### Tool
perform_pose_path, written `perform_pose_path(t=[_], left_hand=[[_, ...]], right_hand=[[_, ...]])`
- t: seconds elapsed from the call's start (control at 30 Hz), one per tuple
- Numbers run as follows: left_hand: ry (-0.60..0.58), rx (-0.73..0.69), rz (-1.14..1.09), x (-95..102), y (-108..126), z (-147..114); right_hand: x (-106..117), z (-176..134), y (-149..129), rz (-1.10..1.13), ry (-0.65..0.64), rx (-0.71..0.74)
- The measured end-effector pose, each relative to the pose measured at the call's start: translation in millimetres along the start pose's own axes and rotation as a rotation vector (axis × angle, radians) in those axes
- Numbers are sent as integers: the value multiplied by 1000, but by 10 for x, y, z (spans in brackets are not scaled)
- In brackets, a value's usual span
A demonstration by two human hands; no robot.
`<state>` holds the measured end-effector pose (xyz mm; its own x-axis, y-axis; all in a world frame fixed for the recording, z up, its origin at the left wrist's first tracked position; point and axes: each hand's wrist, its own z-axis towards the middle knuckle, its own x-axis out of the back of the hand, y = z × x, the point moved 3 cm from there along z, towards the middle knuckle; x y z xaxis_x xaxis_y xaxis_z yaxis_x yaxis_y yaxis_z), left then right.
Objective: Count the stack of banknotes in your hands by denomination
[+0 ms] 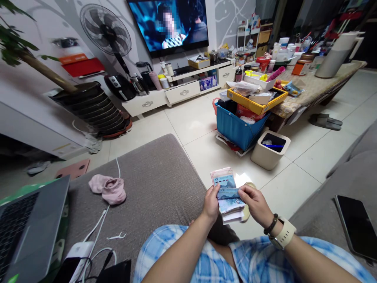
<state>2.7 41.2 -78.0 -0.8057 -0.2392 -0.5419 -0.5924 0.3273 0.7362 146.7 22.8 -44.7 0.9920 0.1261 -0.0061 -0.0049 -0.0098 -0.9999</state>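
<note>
A stack of banknotes (231, 205), blue ones with pinkish ones behind, is held above my lap. My left hand (211, 202) grips its left edge, the thumb lying over the front. With thumb and fingers pinched together, my right hand (255, 203) holds the right end of a folded-over blue banknote (229, 193) at the front of the stack. A bracelet and a pale watch (283, 234) are on my right wrist. The inner fingers of both hands are partly hidden behind the notes.
A grey sofa seat (153, 184) on the left carries a laptop (35, 232), pink cloth (107, 189), cables and a power bank. A phone (357, 224) lies at right. Ahead stand a beige bin (269, 153), a blue crate (235, 125) and a cluttered table (338, 76).
</note>
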Motion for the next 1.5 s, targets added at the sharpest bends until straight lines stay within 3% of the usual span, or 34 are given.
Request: perform_pose_path(t=[0.87,1.03,1.27,1.5], left_hand=[[48,58,-44,-18,7,-9],[-34,53,-38,-45,4,-17],[-97,68,-6,-55,4,-31],[-137,43,22,-47,-5,-36]], right_hand=[[31,-9,-37,-33,1,33],[27,-8,28,-16,15,5],[74,29,174,9,141,-17],[56,27,182,-5,62,-44]])
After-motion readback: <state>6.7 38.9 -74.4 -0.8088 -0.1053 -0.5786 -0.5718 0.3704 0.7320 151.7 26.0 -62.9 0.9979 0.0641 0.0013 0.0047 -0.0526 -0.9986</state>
